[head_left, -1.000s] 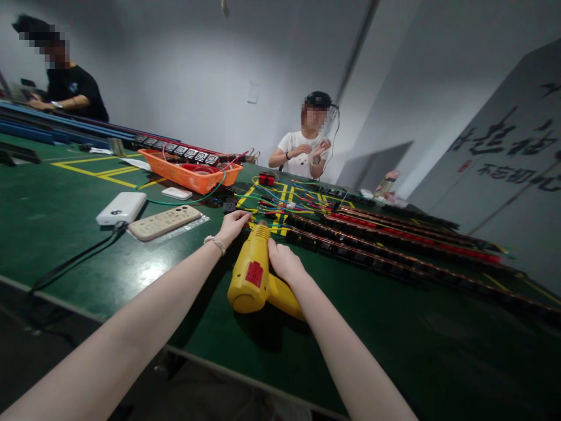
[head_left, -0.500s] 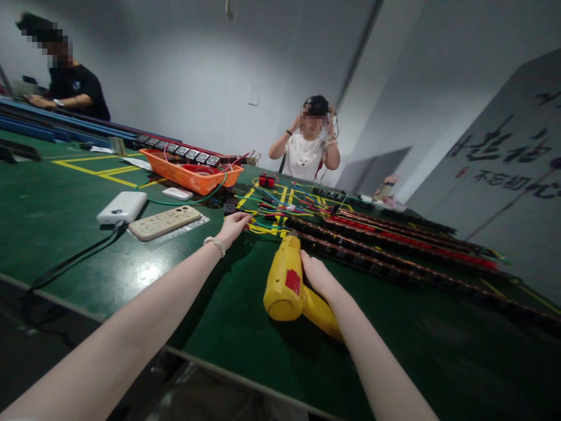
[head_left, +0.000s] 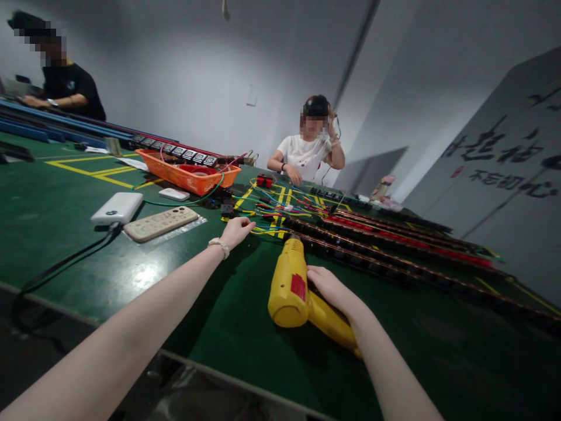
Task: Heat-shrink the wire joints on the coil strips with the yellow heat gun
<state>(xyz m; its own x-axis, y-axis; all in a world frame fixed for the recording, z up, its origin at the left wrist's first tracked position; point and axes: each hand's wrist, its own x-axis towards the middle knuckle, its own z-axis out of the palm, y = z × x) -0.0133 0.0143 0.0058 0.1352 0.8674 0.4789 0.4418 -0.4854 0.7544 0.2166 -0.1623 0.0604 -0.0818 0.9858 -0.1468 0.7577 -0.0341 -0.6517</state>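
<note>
Your right hand (head_left: 333, 290) is closed around the handle of the yellow heat gun (head_left: 290, 286). The gun lies on the green table (head_left: 87, 257) near its front edge, with the nozzle aimed away from you. Your left hand (head_left: 236, 231), with a bracelet (head_left: 219, 245) at the wrist, reaches ahead, and its fingertips are at the loose wires (head_left: 269, 221). I cannot tell whether the fingers are pinched on one.

As I judge it, the main risk is that the nozzle points at those wires and at the near ends of the long strips (head_left: 394, 257), with your left fingers just beside its line. If the gun is hot, it could scorch the insulation or burn your fingers. A slack hold on the handle could let the gun roll toward the table edge. The black cable (head_left: 65, 266) trailing off the near edge could catch your left arm and drag the power bank (head_left: 117, 208).

Counted:
- one yellow heat gun
- one power bank
- one remote control (head_left: 160, 223) just beside it
- one orange tray (head_left: 184, 175)
- at least four long strips, side by side
- wires too tangled to count
- two other people farther off: a person in a white shirt (head_left: 307, 155) and a person in a black shirt (head_left: 70, 90)
</note>
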